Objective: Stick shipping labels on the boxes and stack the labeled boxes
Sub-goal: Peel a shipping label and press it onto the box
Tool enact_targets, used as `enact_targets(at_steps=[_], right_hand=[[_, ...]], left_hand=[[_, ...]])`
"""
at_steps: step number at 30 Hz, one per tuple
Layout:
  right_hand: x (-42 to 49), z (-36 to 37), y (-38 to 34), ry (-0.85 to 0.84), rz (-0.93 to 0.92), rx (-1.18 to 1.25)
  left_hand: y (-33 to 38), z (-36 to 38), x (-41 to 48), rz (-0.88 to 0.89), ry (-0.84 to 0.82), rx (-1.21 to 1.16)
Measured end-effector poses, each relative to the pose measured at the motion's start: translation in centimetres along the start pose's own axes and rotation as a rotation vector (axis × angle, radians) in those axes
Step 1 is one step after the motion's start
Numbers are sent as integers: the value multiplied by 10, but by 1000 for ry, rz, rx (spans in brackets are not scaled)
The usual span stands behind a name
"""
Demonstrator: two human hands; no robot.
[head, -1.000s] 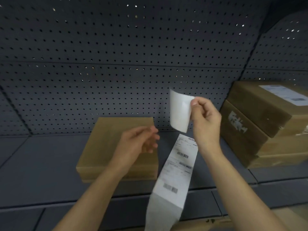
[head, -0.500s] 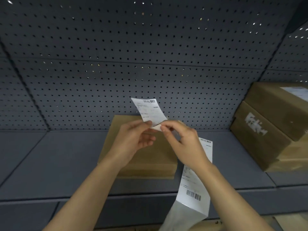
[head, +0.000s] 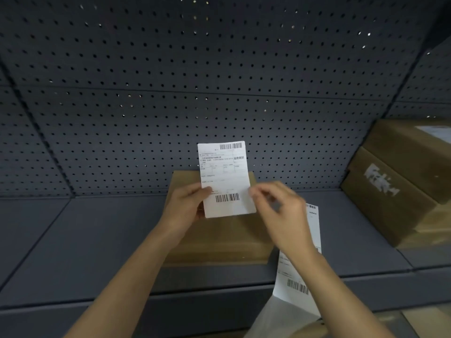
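A white shipping label with two barcodes stands upright over a flat brown cardboard box on the grey shelf. My left hand pinches the label's lower left edge. My right hand pinches its lower right edge; that hand is blurred. A strip of more labels hangs below my right wrist, and how it is held is hidden. Two labeled boxes are stacked at the right.
The grey shelf stretches to the left of the flat box. A dark perforated back panel rises behind everything. The shelf's front lip runs across the bottom.
The peeled label passed from my right hand alone to both hands, turned print side towards me and now stands flat above the box. The view shifted left.
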State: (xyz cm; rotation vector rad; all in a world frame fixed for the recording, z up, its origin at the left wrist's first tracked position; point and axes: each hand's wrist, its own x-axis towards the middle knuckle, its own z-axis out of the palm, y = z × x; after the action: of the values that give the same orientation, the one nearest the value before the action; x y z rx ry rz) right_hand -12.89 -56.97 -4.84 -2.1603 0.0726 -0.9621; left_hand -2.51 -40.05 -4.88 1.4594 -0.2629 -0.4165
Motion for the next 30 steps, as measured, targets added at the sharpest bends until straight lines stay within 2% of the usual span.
enact_targets(at_steps=[3, 6, 12, 22, 30], right_hand=[[12, 0, 1, 29, 372, 195], [16, 4, 0, -61, 565, 393], [19, 14, -2, -57, 614, 450], [21, 31, 2, -94, 573, 362], [26, 33, 11, -181, 699, 435]], left_hand=[[-2, -7, -1, 21, -35, 88], [-1, -9, -2, 36, -78, 119], [-1, -13, 1, 54, -99, 164], [-8, -25, 6, 10, 45, 273], [-9, -37, 7, 49, 70, 343]])
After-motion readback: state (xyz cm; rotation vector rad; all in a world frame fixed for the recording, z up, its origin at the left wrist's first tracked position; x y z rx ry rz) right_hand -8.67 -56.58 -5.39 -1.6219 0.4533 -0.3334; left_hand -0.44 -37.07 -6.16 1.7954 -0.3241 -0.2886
